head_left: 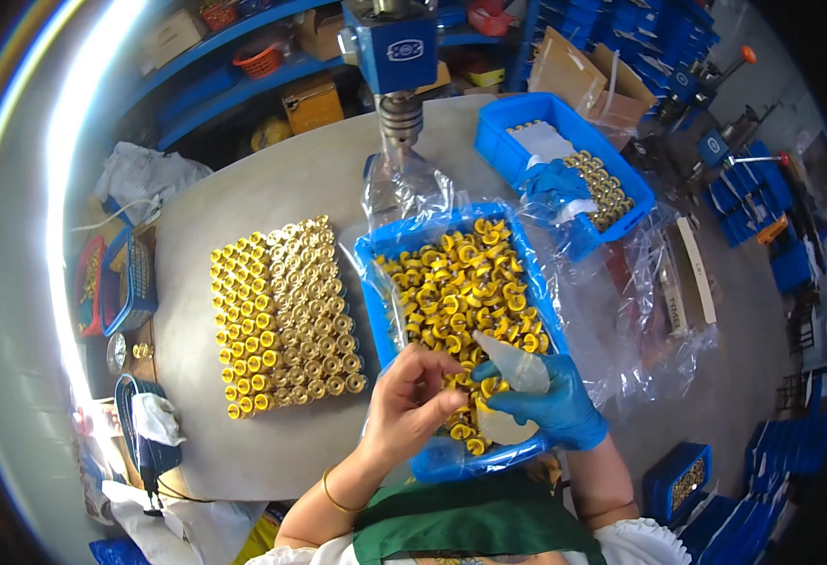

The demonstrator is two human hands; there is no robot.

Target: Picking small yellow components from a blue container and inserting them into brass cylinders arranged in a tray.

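My bare left hand [408,403], with a gold bangle at the wrist, hovers over the near left part of a blue bin [465,463]. Its fingers are bent, and thumb and forefinger stand apart with nothing visible between them. In a blue glove, my right hand [564,405] closes on a translucent whitish sheet [519,367] over the bin's near right side. A second pale piece [504,427] shows below the gloved fingers. Whether a yellow part is also pinched there is unclear. Small yellow-and-metal round parts [456,282] fill the plastic-lined bin in a loose heap.
Left of the bin, yellow and brass-coloured parts [286,320] stand in tight rows on the grey table [187,377]. A drill press chuck [400,118] hangs beyond the bin. Another blue bin [635,221] holds brass parts and a blue cloth. Clear plastic film [611,348] lies right.
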